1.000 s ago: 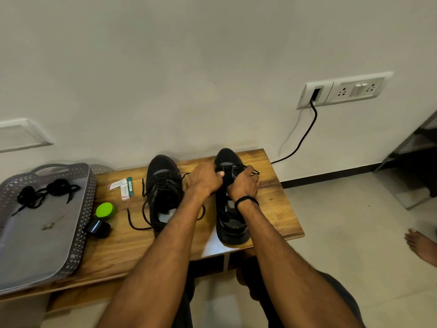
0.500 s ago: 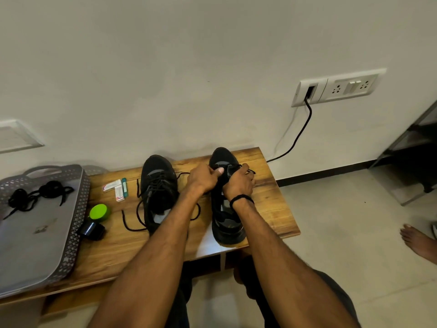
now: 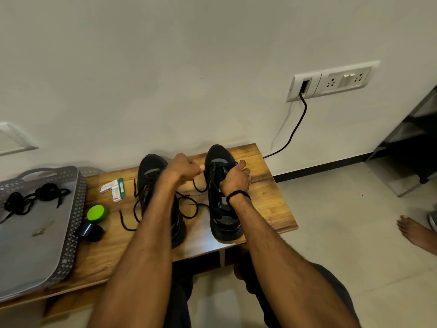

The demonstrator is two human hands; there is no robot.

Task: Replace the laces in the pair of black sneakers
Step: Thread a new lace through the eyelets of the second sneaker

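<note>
Two black sneakers stand toes to the wall on a low wooden table (image 3: pixel 267 197). My right hand (image 3: pixel 236 177) grips the upper of the right sneaker (image 3: pixel 223 221) near its eyelets. My left hand (image 3: pixel 183 168), between the two shoes, pinches a black lace (image 3: pixel 197 188) that loops out from the right sneaker's left side. The left sneaker (image 3: pixel 151 169) is partly hidden under my left forearm, and its loose lace (image 3: pixel 132 216) trails over the table. A bundle of black laces (image 3: pixel 30 200) lies in the grey tray (image 3: pixel 59 252) at the left.
A green-capped item (image 3: pixel 95 213), a small black object (image 3: pixel 91 230) and small packets (image 3: pixel 113 188) lie between tray and shoes. A black cable (image 3: pixel 293 131) runs from the wall socket (image 3: pixel 331 80) down to the floor. Another person's bare foot (image 3: pixel 413 230) is at the right edge.
My left hand has moved left, away from the right sneaker, drawing the lace out into a loop. My right hand stays on the shoe's upper.
</note>
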